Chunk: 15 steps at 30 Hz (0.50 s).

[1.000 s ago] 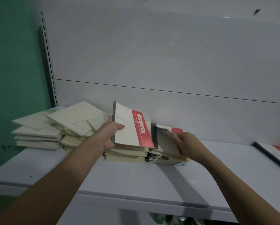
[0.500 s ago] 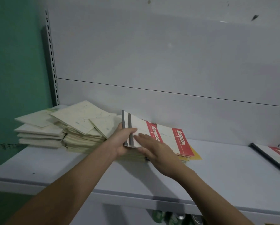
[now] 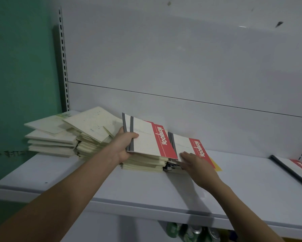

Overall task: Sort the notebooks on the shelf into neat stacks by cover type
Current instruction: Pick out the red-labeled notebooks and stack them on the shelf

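Presently, two red-banded notebooks are pinched at their grey spines by the left hand, thumb on top, and held tilted above the cream stack on the shelf. Just right of that stack, a further red-banded notebook is lain upon by the right hand, fingers straight and flat. Left of the stack, cream-covered piles are held. Step judged: red-banded covers being gathered. Next required, by judgement: the right copy to be lifted and squared with the held pair.
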### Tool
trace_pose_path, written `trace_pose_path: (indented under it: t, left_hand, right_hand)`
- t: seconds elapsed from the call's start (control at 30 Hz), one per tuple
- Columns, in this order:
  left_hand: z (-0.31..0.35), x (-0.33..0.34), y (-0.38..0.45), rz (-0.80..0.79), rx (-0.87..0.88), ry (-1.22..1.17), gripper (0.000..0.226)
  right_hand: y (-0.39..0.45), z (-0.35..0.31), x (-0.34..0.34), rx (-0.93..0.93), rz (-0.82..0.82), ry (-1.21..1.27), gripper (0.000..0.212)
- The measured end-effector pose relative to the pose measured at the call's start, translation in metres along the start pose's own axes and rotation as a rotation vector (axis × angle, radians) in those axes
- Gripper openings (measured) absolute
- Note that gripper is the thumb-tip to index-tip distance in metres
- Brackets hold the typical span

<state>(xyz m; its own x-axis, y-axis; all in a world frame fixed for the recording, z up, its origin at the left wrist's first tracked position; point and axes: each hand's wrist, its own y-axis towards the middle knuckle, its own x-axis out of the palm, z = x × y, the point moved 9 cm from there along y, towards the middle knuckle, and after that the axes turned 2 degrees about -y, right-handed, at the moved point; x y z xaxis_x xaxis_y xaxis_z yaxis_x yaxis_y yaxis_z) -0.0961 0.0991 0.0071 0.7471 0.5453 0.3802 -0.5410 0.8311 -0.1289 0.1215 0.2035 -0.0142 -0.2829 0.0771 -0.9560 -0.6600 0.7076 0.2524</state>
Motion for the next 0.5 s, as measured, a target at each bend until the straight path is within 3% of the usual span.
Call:
trace_pose_path:
  t: [0.13,0.2,0.3,0.37,0.5]
  left_hand:
    - [0.0,-0.005,-0.002,-0.011,0.004,-0.004,0.043]
    - [0.004,-0.008,-0.003,-0.019,0.01,-0.002,0.042]
    - [0.005,-0.008,-0.004,-0.042,0.013,-0.001,0.038]
    - [-0.001,-0.002,-0.005,-0.069,0.01,0.012,0.037]
    - [-0.025,0.018,-0.017,-0.105,0.011,0.036,0.034]
  right_hand:
    - [-0.005,-0.004,-0.004,-0.005,0.045,-0.176,0.027]
    - [-0.008,-0.002,-0.012,0.073,0.104,-0.042,0.033]
    - [-0.02,0.003,-0.035,0.21,0.337,0.333,0.032]
    - [-0.032,-0.009,-0.049,0.211,0.464,0.44,0.032]
    - [-0.054,-0.054,-0.055,0.108,0.515,0.483,0.033]
